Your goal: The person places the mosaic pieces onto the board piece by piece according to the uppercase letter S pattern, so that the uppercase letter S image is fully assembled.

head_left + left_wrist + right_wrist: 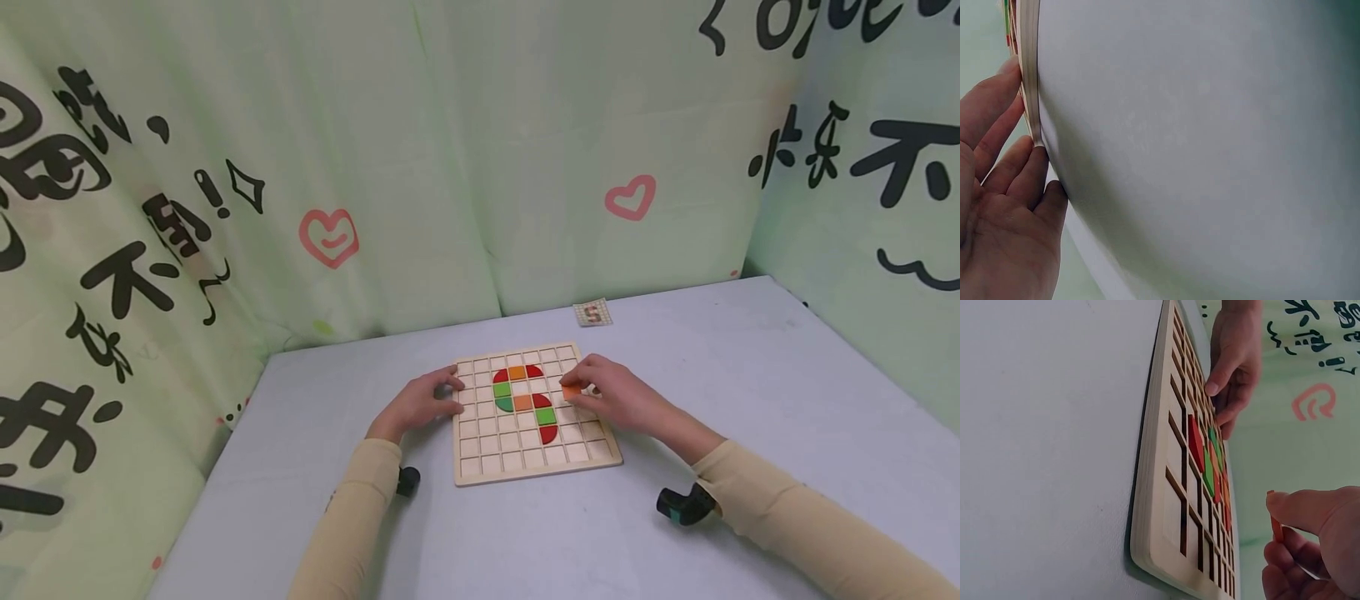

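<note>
A square wooden grid board (480, 468) lies on the table. In its cells, red quarter-round tiles (549, 434), green square tiles (546, 416), a darker green quarter-round tile (505, 404) and orange square tiles (517, 372) form a winding shape. My left hand (417, 404) rests its fingertips and thumb against the board's left edge; the left wrist view shows the fingers (1010, 165) along the side of that edge. Between thumb and fingers, my right hand (626, 396) pinches an orange tile (572, 391) above the right part of the board. The right wrist view shows this tile (1276, 526) edge-on.
Behind the board, a small patterned card (592, 312) with a reddish figure on a grid lies near the table's back edge. A pale green curtain (450, 167) with black writing and pink hearts hangs behind and beside the white table (525, 542).
</note>
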### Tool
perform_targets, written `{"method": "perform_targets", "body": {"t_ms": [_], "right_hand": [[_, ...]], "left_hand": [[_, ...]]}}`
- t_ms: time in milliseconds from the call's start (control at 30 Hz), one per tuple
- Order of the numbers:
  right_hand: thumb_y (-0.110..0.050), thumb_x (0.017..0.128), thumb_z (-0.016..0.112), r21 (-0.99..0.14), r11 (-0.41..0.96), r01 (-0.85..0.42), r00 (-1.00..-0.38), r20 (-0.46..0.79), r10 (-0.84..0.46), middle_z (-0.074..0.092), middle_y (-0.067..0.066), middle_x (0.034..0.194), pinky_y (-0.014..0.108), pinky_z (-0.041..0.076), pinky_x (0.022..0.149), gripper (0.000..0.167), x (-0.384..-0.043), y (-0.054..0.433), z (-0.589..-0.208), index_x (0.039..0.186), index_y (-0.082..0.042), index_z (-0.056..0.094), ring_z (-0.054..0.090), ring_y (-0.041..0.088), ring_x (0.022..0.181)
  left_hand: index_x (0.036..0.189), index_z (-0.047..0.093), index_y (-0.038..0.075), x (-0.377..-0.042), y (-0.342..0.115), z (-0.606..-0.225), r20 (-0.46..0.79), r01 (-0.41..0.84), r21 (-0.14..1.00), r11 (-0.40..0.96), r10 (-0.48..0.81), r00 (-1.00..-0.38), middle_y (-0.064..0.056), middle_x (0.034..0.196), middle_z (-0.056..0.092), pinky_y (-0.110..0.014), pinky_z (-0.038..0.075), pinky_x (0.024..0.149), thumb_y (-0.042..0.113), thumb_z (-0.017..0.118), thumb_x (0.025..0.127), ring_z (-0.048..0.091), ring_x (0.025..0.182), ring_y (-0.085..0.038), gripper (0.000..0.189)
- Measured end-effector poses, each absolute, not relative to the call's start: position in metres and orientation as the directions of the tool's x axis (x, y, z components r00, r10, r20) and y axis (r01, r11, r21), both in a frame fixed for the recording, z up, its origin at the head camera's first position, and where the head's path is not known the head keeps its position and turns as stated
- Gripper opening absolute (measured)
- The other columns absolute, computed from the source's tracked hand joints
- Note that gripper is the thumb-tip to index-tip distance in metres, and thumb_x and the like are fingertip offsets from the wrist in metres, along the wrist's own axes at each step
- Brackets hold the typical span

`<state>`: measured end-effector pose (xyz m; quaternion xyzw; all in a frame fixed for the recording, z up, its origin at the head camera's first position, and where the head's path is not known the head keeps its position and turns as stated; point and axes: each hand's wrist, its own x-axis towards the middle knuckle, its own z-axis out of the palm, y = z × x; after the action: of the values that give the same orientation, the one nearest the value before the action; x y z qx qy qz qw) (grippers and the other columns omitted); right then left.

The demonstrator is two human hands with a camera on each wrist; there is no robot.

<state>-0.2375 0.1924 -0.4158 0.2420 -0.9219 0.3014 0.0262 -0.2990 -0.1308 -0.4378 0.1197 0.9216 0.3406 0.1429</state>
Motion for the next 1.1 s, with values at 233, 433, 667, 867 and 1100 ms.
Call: {"method": "perform_targets", "body": {"t_ms": [233,433,667,867,1100], "right_hand": [[-0.012,0.089,0.071,-0.549,0.688,-0.476,-0.870,0.178,-0.459,0.060,0.003,0.104,0.032,0.051,0.077,0.024,-0.233,0.182,-0.416,0.112,-0.005,0.071,0.058,0.022,0.095],[-0.016,0.090,0.072,-0.548,0.682,-0.484,-0.858,0.141,-0.494,0.060,0.001,0.105,0.029,0.051,0.077,0.025,-0.227,0.171,-0.418,0.113,-0.006,0.071,0.057,0.019,0.094],[-0.016,0.091,0.069,-0.526,0.658,-0.539,-0.817,0.137,-0.560,0.060,-0.002,0.103,0.026,0.050,0.076,0.019,-0.223,0.162,-0.424,0.108,-0.008,0.071,0.055,0.015,0.090],[-0.017,0.090,0.070,-0.509,0.641,-0.575,-0.790,0.140,-0.597,0.058,-0.005,0.098,0.027,0.049,0.076,0.016,-0.220,0.155,-0.429,0.105,-0.010,0.071,0.052,0.011,0.086],[-0.018,0.090,0.070,-0.485,0.640,-0.596,-0.777,0.146,-0.612,0.057,-0.006,0.095,0.025,0.049,0.075,0.017,-0.219,0.148,-0.431,0.105,-0.009,0.072,0.050,0.010,0.086]], "left_hand": [[0.115,0.067,0.016,-0.299,-0.130,-0.439,-0.179,0.121,0.663,0.738,0.314,-0.932,0.000,0.155,0.037,-0.045,0.024,0.118,0.018,0.077,0.085,0.026,0.146,-0.025,0.032],[0.115,0.067,0.015,-0.297,-0.130,-0.438,-0.176,0.127,0.664,0.737,0.319,-0.931,-0.001,0.155,0.037,-0.046,0.024,0.117,0.018,0.076,0.085,0.026,0.146,-0.026,0.031],[0.115,0.067,0.015,-0.297,-0.130,-0.436,-0.171,0.129,0.667,0.734,0.320,-0.932,-0.001,0.155,0.038,-0.046,0.024,0.117,0.018,0.076,0.085,0.026,0.146,-0.026,0.031],[0.114,0.067,0.015,-0.296,-0.129,-0.436,-0.171,0.128,0.667,0.734,0.318,-0.933,-0.002,0.155,0.038,-0.047,0.024,0.117,0.017,0.077,0.085,0.027,0.146,-0.027,0.030],[0.114,0.067,0.014,-0.297,-0.130,-0.436,-0.165,0.140,0.660,0.738,0.324,-0.932,-0.002,0.155,0.038,-0.046,0.024,0.117,0.018,0.076,0.085,0.027,0.145,-0.027,0.031]]}}
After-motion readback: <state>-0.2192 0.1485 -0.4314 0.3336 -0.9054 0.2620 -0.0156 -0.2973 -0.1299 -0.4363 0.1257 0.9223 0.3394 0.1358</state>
